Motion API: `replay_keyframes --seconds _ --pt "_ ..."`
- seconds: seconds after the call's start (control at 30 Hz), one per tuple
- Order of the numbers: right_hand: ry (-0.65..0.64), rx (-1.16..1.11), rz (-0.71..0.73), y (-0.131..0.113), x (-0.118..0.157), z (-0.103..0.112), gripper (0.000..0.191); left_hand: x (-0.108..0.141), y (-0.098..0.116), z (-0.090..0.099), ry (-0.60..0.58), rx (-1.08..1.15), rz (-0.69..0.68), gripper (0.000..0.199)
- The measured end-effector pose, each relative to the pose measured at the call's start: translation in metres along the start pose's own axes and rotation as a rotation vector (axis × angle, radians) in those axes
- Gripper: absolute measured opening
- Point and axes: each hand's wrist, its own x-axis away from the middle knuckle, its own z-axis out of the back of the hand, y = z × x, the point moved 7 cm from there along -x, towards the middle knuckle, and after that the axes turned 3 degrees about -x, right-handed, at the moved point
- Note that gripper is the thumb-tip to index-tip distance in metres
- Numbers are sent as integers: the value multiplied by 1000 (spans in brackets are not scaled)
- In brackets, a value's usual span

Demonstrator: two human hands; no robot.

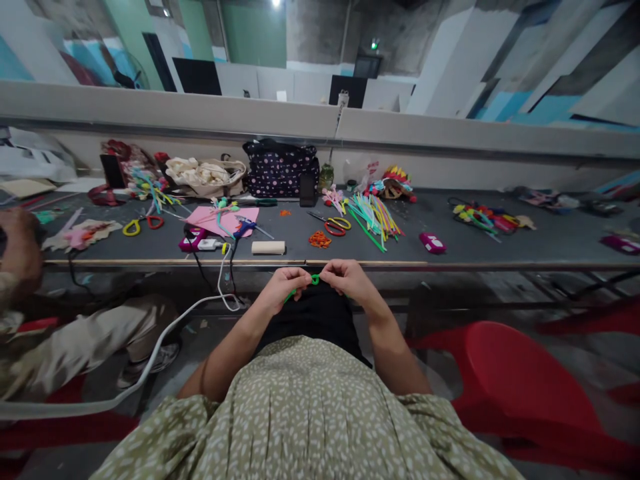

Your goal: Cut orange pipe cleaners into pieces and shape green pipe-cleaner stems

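pinched a green strand (316,276) with left hand (285,287) and right hand (349,277), either side of its curl, above the lap (305,323) near the table (360,252). seemed light, soft and bendable, likely easy to crease; called for gripping beside the curl.

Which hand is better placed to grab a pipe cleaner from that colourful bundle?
Probably the right hand: it is nearer the pipe cleaner bundle than the left hand, though both pinch the green strand.

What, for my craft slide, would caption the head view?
Left hand and right hand pinch a looped green strip before a cluttered desk.
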Motion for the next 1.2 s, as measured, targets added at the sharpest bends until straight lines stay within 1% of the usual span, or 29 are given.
replay_keyframes --seconds 0.1,0.17,0.23,0.33,0.43,0.57,0.73,0.83,0.93,1.03,1.2 --pt "-14 -188 -32 7 2 2 29 1 2 -2 -20 68 10 29" --pt "27 -309 -35 13 5 3 30 2 4 -4 -19 131 15 30" --pt "82 -362 -1 16 8 1 30 1 5 -7 -26 188 29 31" --pt "112 -350 82 16 12 -7 35 1 5 -14 -53 231 51 31" --pt "150 -305 144 12 14 -12 29 2 4 -20 -69 233 62 31" --pt "203 -270 197 8 16 -12 22 5 5 -25 -82 226 64 30" --pt "229 -279 222 5 18 -11 19 8 8 -28 -96 219 83 29" --pt "238 -293 256 2 19 -11 17 10 10 -29 -107 206 70 27" --pt "252 -296 250 4 20 -11 16 11 11 -29 -110 176 53 27" --pt "252 -315 220 8 19 -12 17 13 15 -30 -104 136 11 28" --pt "231 -373 216 10 20 -13 18 18 25 -32 -99 65 -72 28"
